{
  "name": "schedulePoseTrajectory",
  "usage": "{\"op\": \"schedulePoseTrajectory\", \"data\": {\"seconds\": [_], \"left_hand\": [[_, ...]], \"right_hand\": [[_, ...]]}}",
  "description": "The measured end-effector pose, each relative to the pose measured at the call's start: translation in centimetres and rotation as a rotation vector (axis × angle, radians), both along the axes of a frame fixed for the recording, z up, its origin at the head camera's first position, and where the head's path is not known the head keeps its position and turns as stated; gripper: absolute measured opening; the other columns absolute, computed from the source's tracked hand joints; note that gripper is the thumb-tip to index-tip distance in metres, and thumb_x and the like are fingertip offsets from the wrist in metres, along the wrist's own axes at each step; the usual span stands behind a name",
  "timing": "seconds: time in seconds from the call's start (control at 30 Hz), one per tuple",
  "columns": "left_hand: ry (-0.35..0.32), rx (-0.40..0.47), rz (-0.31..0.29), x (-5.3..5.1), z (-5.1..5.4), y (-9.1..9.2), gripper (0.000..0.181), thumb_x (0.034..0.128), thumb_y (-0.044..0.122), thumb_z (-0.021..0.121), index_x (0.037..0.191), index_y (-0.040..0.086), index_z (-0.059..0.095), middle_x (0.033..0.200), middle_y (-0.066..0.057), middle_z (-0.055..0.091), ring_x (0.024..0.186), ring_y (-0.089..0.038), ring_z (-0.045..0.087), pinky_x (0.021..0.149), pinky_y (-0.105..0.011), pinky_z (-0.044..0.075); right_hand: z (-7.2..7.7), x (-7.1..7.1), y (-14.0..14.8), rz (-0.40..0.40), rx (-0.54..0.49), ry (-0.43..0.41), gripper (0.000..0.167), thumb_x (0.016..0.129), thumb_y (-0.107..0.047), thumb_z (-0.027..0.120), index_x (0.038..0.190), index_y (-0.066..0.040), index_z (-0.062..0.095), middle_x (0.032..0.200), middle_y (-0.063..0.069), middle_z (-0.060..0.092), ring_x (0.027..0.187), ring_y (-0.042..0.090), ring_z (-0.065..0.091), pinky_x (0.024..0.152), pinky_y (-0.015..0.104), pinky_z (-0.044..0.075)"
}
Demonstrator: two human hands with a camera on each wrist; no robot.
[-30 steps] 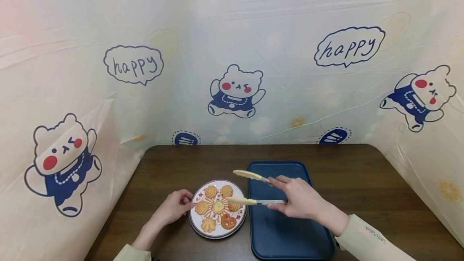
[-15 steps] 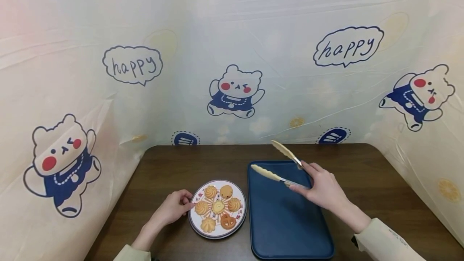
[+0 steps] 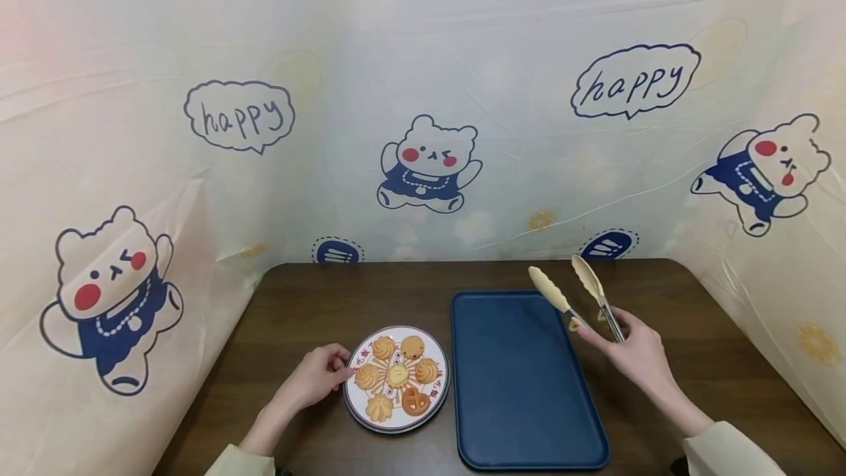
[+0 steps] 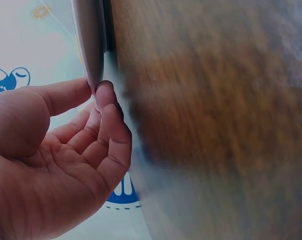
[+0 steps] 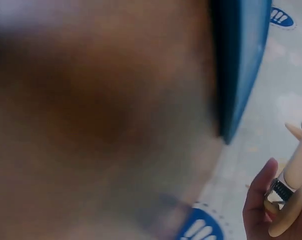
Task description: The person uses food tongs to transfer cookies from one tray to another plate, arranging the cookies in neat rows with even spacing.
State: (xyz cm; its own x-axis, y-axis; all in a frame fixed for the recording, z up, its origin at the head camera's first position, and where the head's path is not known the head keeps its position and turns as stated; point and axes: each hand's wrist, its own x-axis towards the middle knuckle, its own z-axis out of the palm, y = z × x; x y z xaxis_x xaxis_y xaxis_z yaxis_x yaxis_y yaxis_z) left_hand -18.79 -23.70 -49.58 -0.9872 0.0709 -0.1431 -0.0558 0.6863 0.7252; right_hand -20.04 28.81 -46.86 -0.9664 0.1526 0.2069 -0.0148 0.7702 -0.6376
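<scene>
My left hand (image 3: 317,375) pinches the left rim of a round white plate (image 3: 394,423) with printed red characters. In the left wrist view, thumb and fingertips of that hand (image 4: 65,155) meet at the edge of the plate (image 4: 89,45). Several golden cookies (image 3: 426,371) lie on it, among them a pretzel-shaped cookie (image 3: 415,402). My right hand (image 3: 637,351) grips tongs (image 3: 548,289) with metal arms and cream tips, held over the tray's far right edge. The tongs' tips are spread apart with nothing between them. The right wrist view catches only part of the right hand (image 5: 261,205).
A dark blue rectangular tray (image 3: 522,380) lies just right of the plate on the brown wooden table (image 3: 370,289). Printed cloth (image 3: 317,189) with bears and "happy" bubbles hangs around the table's back and sides.
My right hand has carried the tongs from above the plate, across the tray, to its right side, turning the tips away from me. The left hand and the plate stay put.
</scene>
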Motion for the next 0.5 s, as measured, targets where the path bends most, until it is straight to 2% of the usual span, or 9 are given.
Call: {"op": "schedulePoseTrajectory", "data": {"seconds": [0.13, 0.27, 0.5], "left_hand": [[0.003, 0.002, 0.001, 0.0, 0.0, 0.0, 0.016, 0.0895, 0.004, 0.072, 0.104, 0.001, 0.066, 0.074, -0.004, 0.055, 0.06, -0.017, 0.055, 0.053, -0.03, 0.045], [-0.001, -0.003, 0.006, 0.0, 0.0, -0.1, 0.016, 0.0896, 0.004, 0.072, 0.104, 0.001, 0.065, 0.075, -0.004, 0.056, 0.061, -0.017, 0.055, 0.053, -0.03, 0.045], [-0.005, -0.009, 0.004, 0.0, 0.1, 0.0, 0.016, 0.0901, 0.004, 0.072, 0.105, 0.001, 0.065, 0.075, -0.004, 0.056, 0.061, -0.017, 0.055, 0.053, -0.03, 0.045]], "right_hand": [[-1.3, 0.6, 0.9, -0.07, -0.035, -0.019, 0.085, 0.08, -0.058, 0.077, 0.134, 0.003, 0.054, 0.113, 0.026, 0.066, 0.096, 0.037, 0.062, 0.075, 0.046, 0.047], [-2.6, 1.2, 1.5, -0.117, -0.024, -0.017, 0.089, 0.077, -0.059, 0.079, 0.132, 0.006, 0.053, 0.113, 0.028, 0.064, 0.1, 0.042, 0.061, 0.08, 0.053, 0.046], [-4.0, 2.4, 2.0, -0.163, -0.029, -0.046, 0.091, 0.076, -0.06, 0.08, 0.131, 0.006, 0.052, 0.111, 0.026, 0.063, 0.1, 0.042, 0.06, 0.08, 0.054, 0.044]]}}
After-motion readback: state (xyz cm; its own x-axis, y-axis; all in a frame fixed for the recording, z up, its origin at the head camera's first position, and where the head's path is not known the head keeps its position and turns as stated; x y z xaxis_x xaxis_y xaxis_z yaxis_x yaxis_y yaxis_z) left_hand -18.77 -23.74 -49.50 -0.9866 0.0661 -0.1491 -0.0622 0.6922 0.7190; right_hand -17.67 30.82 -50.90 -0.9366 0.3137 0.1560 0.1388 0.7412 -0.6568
